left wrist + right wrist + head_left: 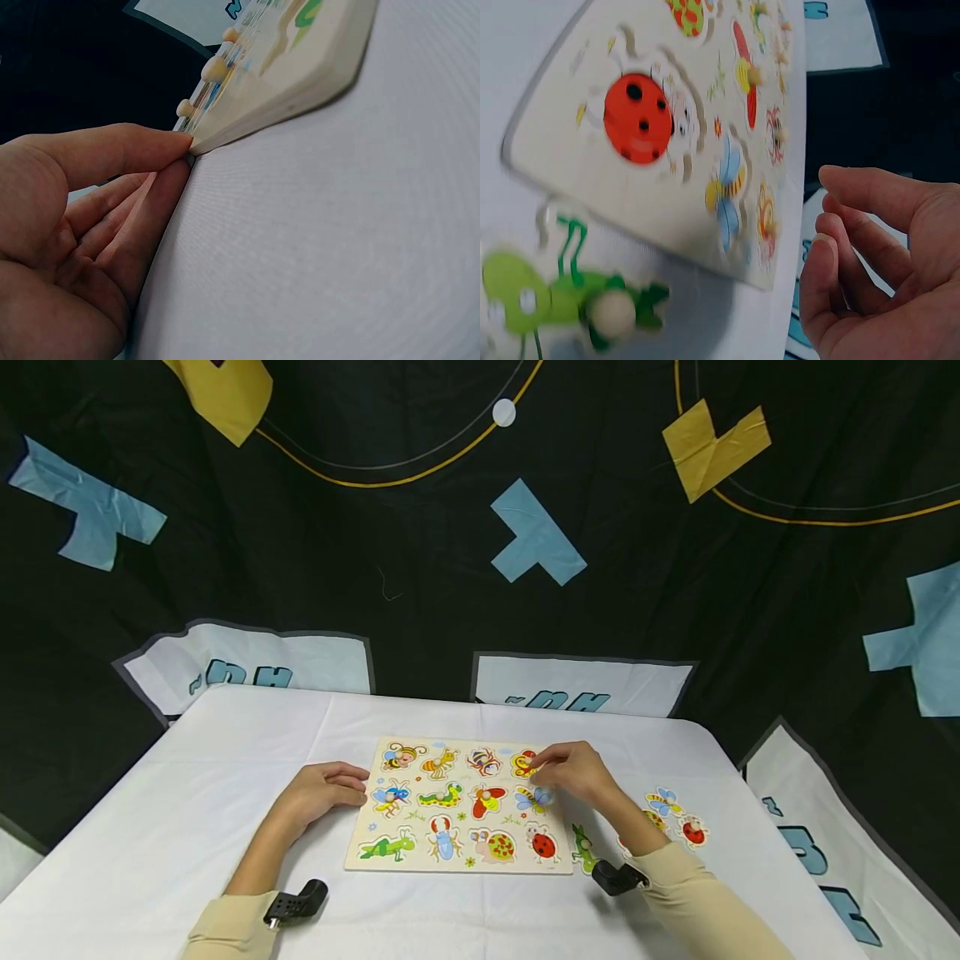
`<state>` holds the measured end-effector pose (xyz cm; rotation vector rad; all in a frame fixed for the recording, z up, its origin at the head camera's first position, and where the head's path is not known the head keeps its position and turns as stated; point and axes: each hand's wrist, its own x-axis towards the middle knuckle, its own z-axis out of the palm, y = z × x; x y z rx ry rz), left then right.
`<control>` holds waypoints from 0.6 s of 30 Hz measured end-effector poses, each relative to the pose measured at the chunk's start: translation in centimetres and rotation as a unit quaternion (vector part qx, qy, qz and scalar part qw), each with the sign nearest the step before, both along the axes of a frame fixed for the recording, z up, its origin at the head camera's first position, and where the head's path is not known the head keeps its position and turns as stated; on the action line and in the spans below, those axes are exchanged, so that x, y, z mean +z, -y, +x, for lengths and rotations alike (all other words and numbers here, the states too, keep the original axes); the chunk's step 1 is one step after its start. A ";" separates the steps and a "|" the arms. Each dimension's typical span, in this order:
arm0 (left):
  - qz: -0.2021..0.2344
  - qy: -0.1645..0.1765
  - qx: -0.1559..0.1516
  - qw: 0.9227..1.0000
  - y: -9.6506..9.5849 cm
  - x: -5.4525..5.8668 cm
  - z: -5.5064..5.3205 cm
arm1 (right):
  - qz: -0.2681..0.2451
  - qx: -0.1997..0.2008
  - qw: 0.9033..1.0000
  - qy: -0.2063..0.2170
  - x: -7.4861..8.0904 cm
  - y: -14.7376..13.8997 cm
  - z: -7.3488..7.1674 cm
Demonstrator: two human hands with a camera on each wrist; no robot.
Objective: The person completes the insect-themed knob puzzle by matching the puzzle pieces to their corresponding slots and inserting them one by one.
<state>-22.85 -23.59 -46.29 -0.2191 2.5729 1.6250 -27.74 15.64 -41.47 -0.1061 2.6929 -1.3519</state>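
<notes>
A wooden insect puzzle board (465, 814) lies flat on the white cloth. My left hand (318, 793) rests at its left edge; in the left wrist view, the thumb (127, 154) and a finger touch the board's side. My right hand (573, 770) hovers by the top right corner, nearest the butterfly piece (522, 763), fingers loosely bent. Seen from the right wrist, nothing is between those fingers (866, 187). The butterfly and several other pieces have knobs and sit in their slots. The ladybug slot (639, 120) and blue-winged bee slot (726, 191) show printed pictures without knobs.
Right of the board lie loose knobbed pieces: a green grasshopper (582, 850), a blue-winged bee (664, 801), a ladybug (693, 832) and others partly under my right forearm. A white cloth (187, 793) covers the table. Behind it hangs a black backdrop (420, 577).
</notes>
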 end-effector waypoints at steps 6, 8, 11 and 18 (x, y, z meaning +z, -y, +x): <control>-0.004 0.001 0.000 1.000 0.1 -0.1 0.0 | 0.006 -0.006 1.000 -0.007 0.5 -1.9 -0.2; -0.004 0.001 0.000 1.000 0.1 -0.1 0.0 | 0.010 -0.007 1.000 -0.007 0.7 -2.4 -0.2; -0.004 0.001 -0.001 1.000 0.1 -0.1 0.0 | 0.014 -0.007 1.000 -0.003 0.9 -3.1 -0.2; -0.007 0.001 0.002 1.000 0.0 -0.2 -0.1 | 0.017 -0.019 1.000 0.009 1.1 -4.9 -0.1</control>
